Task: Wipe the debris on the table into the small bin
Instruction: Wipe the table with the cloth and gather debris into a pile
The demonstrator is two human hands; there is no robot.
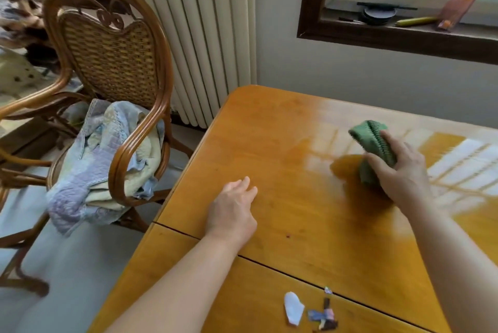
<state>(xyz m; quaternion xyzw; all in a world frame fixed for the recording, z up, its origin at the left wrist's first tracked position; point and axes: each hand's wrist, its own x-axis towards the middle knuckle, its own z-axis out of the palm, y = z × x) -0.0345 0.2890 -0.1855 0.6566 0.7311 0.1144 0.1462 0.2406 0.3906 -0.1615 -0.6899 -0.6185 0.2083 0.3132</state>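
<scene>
My right hand [401,173] grips a folded green cloth [370,138] and presses it on the orange wooden table [269,144], right of centre. My left hand [233,210] lies flat on the table with its fingers together and nothing in it, left of the cloth. Several scraps of paper debris [310,311], white, blue and dark, lie near the table's front edge between my forearms. No small bin shows in this view.
A rattan chair [107,63] with a crumpled pale quilt [94,165] stands left of the table. A radiator [199,36] lines the wall behind. The windowsill [404,28] holds a round tin, a pencil and an orange packet. A seam crosses the tabletop.
</scene>
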